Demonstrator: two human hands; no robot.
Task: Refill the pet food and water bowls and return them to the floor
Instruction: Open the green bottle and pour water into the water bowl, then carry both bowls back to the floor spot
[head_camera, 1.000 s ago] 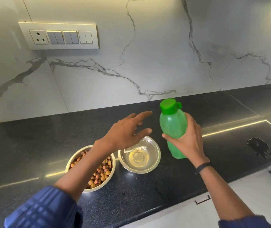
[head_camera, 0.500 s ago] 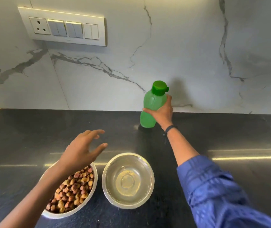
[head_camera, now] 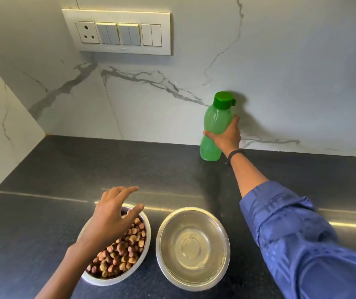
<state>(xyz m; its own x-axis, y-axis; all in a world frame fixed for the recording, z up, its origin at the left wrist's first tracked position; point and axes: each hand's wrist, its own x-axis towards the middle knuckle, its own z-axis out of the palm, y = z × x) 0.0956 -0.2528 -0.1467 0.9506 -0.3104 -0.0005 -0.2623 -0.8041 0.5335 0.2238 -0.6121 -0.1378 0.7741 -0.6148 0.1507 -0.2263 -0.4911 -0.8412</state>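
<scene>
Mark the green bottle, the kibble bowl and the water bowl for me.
green bottle (head_camera: 214, 119): head view, on its upper body above the fingers.
kibble bowl (head_camera: 146, 231): head view, on its right rim.
water bowl (head_camera: 191, 243): head view, on the inside bottom.

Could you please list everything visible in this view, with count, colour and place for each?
Bottle: one, green with darker green cap, upright at the counter's back by the wall.
Food bowl: one, steel, brown kibble inside, front left.
Water bowl: one, steel, clear water inside, right of the food bowl.
Counter: one, black.
Switch panel: one, cream, on the marble wall.
Left hand: open, above the food bowl.
Right hand: gripping the bottle; dark wristband, blue sleeve.
</scene>
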